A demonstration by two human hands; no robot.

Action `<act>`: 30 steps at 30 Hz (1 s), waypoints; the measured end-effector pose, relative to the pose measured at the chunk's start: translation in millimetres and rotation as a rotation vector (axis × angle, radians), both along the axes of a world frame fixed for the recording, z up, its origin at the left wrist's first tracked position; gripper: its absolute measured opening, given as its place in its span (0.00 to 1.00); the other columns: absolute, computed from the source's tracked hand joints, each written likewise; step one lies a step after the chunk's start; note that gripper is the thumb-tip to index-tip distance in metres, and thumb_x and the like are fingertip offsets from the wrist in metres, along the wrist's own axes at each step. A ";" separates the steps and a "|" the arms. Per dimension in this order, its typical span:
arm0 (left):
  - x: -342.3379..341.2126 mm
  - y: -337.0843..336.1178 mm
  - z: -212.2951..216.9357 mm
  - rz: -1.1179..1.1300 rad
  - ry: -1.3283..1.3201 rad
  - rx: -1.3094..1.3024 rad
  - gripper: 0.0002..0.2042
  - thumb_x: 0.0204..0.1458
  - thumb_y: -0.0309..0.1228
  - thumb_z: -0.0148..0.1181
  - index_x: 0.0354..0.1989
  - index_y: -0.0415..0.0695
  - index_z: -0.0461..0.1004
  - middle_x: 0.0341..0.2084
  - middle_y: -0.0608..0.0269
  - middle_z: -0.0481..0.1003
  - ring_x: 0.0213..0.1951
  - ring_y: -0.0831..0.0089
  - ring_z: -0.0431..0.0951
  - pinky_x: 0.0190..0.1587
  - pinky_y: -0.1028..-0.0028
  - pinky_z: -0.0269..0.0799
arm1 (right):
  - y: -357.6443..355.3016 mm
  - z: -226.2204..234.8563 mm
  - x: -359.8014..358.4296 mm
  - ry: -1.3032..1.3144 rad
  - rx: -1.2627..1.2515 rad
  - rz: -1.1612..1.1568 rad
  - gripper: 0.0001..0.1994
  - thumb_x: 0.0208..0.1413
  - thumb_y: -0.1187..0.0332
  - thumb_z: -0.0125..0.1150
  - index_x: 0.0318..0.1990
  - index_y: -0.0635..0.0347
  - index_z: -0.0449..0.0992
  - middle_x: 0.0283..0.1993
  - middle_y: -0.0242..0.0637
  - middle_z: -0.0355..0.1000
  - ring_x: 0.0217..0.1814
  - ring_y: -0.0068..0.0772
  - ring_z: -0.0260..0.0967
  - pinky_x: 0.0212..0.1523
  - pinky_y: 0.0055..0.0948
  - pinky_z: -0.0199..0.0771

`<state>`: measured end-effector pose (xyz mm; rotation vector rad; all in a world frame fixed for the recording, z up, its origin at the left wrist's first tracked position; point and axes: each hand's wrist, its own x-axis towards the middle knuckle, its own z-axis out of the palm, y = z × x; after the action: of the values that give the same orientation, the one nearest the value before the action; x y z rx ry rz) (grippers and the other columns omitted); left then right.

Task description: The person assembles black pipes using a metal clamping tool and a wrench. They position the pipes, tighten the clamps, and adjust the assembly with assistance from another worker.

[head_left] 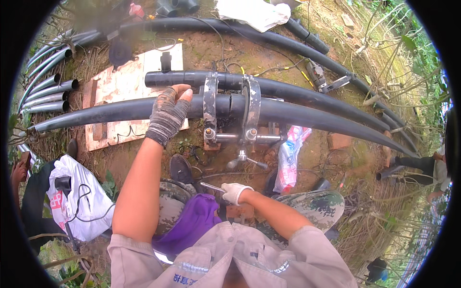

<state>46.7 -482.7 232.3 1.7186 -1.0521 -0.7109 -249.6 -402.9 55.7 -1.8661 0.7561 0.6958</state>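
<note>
My left hand (168,113), in a grey striped glove with bare fingertips, lies over the near black pipe (115,109), its fingers curled around the top. To its right, a clamp frame with two worn metal rings (210,103) surrounds the pipe. Between the rings shows a narrow dark gap where two pipe ends face each other. Rods with bolts and a T-shaped handle (242,159) sit on the clamp's near side. Lower down, close to my knees, my right hand (235,193) in a white glove is closed around a slim silver metal rod (212,186).
A second black pipe (297,93) runs just behind, above a pale board (113,86). Beside the clamp lies a plastic bag (292,158). Purple cloth (189,223) covers my lap. Several pipes (50,91) lie left; another person (434,165) is at right.
</note>
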 end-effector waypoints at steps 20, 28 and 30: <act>26.1 -30.0 -55.5 -0.052 0.146 0.037 0.15 0.66 0.38 0.58 0.55 0.43 0.76 0.35 0.65 0.79 0.30 0.81 0.74 0.35 0.78 0.73 | -141.0 366.8 -296.1 -1.840 -0.501 -2.026 0.23 0.71 0.43 0.44 0.28 0.47 0.64 0.13 0.24 0.50 0.12 0.25 0.46 0.20 0.32 0.57; 20.4 -25.5 -49.1 -0.040 0.270 0.051 0.14 0.65 0.39 0.58 0.55 0.50 0.76 0.33 0.71 0.81 0.27 0.85 0.74 0.26 0.81 0.65 | -164.9 238.1 -252.0 -0.885 -1.105 -1.497 0.18 0.66 0.54 0.60 0.33 0.60 0.73 0.24 0.36 0.69 0.27 0.31 0.71 0.32 0.37 0.71; 15.1 -15.0 -35.2 -0.008 0.241 0.122 0.14 0.65 0.42 0.58 0.55 0.52 0.76 0.33 0.72 0.80 0.28 0.85 0.74 0.29 0.79 0.67 | -167.4 187.8 -233.5 -0.757 -1.062 -1.472 0.18 0.67 0.55 0.59 0.35 0.63 0.74 0.26 0.43 0.72 0.32 0.40 0.72 0.36 0.40 0.70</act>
<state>61.7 -497.6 197.1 1.6826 -0.8639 -0.9782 -483.1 -570.3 243.5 -1.5098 1.7391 -1.4765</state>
